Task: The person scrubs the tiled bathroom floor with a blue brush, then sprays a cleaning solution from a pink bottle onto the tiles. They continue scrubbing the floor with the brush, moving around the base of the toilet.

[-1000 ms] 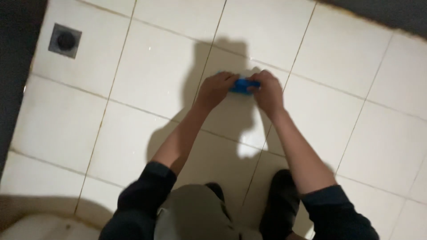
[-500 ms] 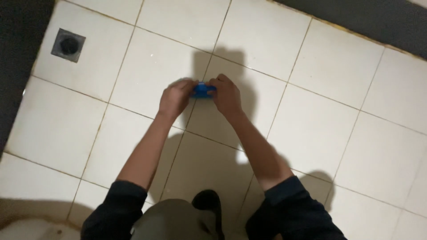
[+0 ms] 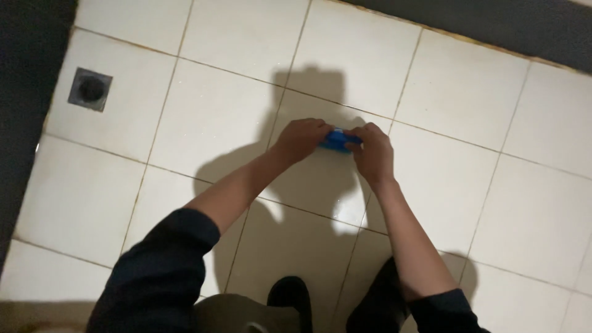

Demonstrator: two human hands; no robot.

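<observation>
A small blue object is held between both my hands, out in front of me above the white tiled floor. My left hand grips its left end with curled fingers. My right hand pinches its right end. Most of the blue object is hidden by my fingers, so its shape is unclear. Both forearms are bare, with dark sleeves pushed up near the elbows.
A square metal floor drain sits in a tile at the upper left. A dark wall or edge runs down the left side and another dark band across the top right. My dark shoes show at the bottom.
The view shifted, so my hands and the blue object sit a little more to the right in the picture. Both hands have kept their hold on it.
</observation>
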